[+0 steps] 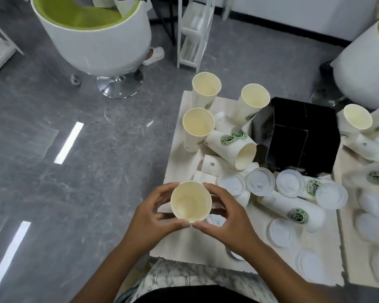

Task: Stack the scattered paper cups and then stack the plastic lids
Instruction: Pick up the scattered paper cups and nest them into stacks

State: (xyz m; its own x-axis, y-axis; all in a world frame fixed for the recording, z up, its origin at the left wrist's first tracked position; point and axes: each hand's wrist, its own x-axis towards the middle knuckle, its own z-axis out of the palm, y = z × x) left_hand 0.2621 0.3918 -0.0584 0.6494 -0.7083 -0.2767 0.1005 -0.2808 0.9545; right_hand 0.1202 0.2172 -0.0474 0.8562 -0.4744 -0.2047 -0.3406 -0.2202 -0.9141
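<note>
Held cup: I see a paper cup (190,201) upright, mouth toward me, cradled between both hands over the near-left corner of the table (245,256).
Left hand: my left hand (155,215) curls round the cup's left side, thumb under the near rim, fingers reaching over the far side.
Right hand: my right hand (225,217) mirrors it on the right, fingers and thumb wrapped round the cup; the two thumbs almost meet. I judge the double grip keeps the mouth round and level so the next cup can drop in.
Standing cups: three cups stand upright beyond the hands, the nearest (197,127) just ahead, mouths up, ready to nest.
Fallen cups: one cup (232,147) lies on its side ahead and to the right; another (293,209) lies right of the right hand. These need lifting and turning first.
Lids: plastic lids (260,181) lie flat, scattered right of the right hand, some overlapping the fallen cups. I read them as waiting for the cups.
Box: a black box (304,132) sits farther right, beyond the lids.
</note>
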